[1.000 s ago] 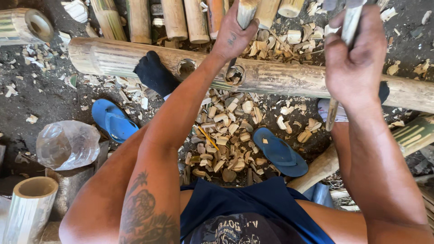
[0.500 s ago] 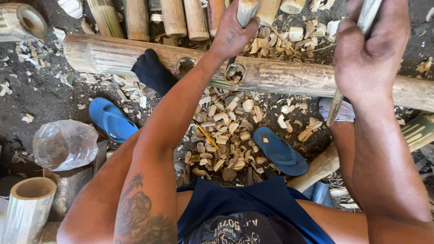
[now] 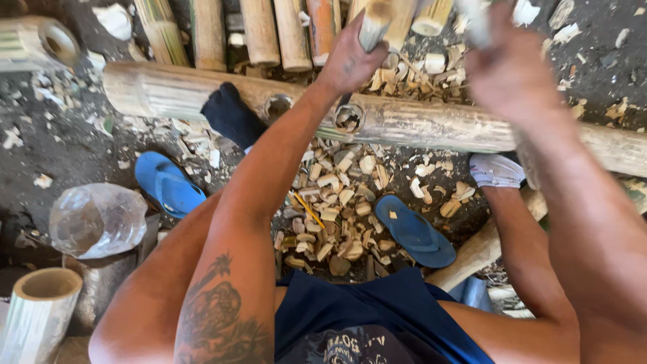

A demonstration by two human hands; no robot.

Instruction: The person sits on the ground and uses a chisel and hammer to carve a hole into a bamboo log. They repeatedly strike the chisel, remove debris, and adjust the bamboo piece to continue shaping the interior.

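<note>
1. Bamboo pole [image 3: 418,125] lies across the ground, braced by both feet.
2. Left hand [image 3: 350,61] grips a chisel handle [image 3: 373,23] set in the round hole [image 3: 349,118].
3. Right hand [image 3: 509,67], blurred, is closed round a pale striking tool [image 3: 472,17].
4. Recommended: hold the chisel upright and strike squarely.

Bare-armed worker in dark blue, seen from above

The person wore a sleeveless navy top [image 3: 377,317] with pale printed lettering at the chest; a dark tattoo [image 3: 219,310] marked the left forearm, one foot wore a black sock [image 3: 232,118], the other a white sock [image 3: 495,170].
</note>
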